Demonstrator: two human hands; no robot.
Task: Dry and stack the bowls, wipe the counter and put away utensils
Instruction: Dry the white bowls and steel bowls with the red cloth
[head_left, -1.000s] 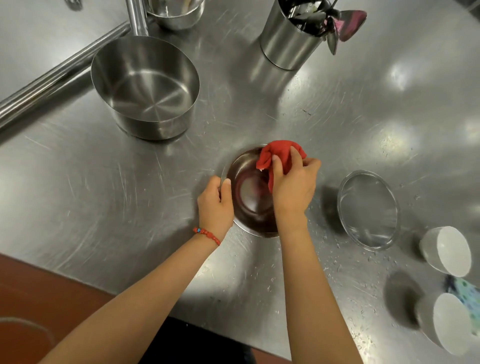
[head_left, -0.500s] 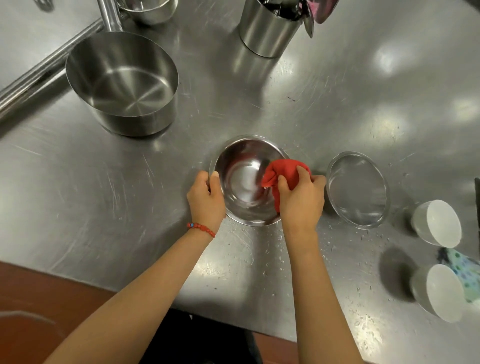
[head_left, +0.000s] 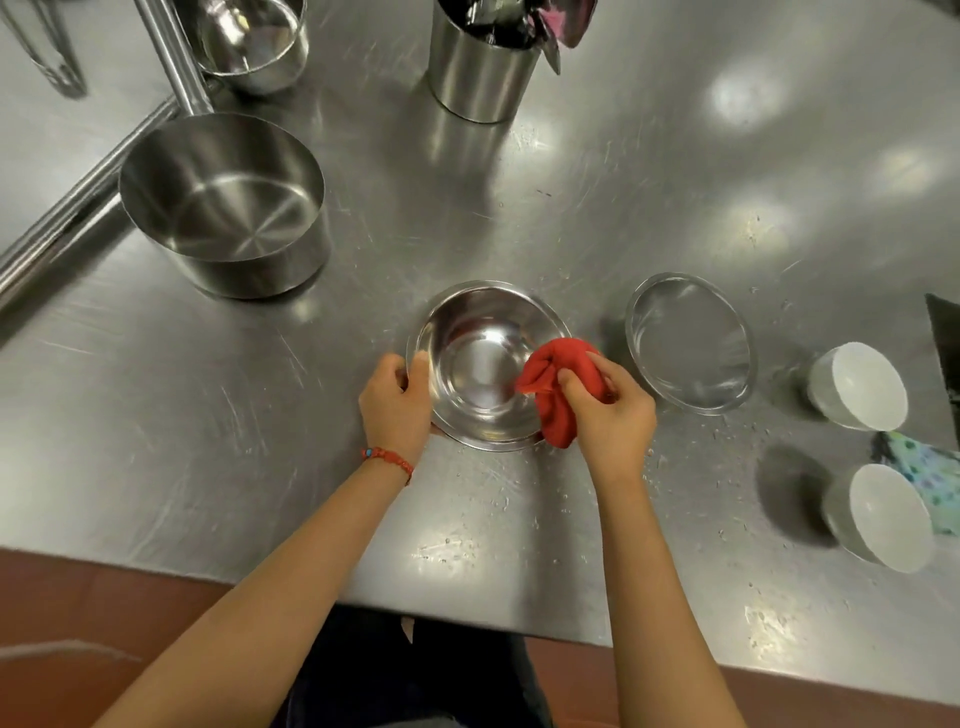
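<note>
Steel bowl (head_left: 485, 364) sits upright on the metal counter (head_left: 649, 171), a little back from the counter's near edge, its inside shiny and mirror-like. The left hand (head_left: 397, 402) grips its left rim, thumb inside. The right hand (head_left: 610, 415) is clenched around a bunched red cloth (head_left: 558, 387) at the bowl's right rim, the cloth hanging partly over the outside. A second earlier the cloth was up at the far rim; it has since come round to the right side, and the bowl now lies level rather than tipped. Just right of it stands a glass bowl (head_left: 691, 343), apart from the steel one, with two white bowls (head_left: 860, 387) near the right edge. Behind, a saucepan (head_left: 223, 202) and a utensil holder (head_left: 480, 67) stand well apart, leaving open counter between.
</note>
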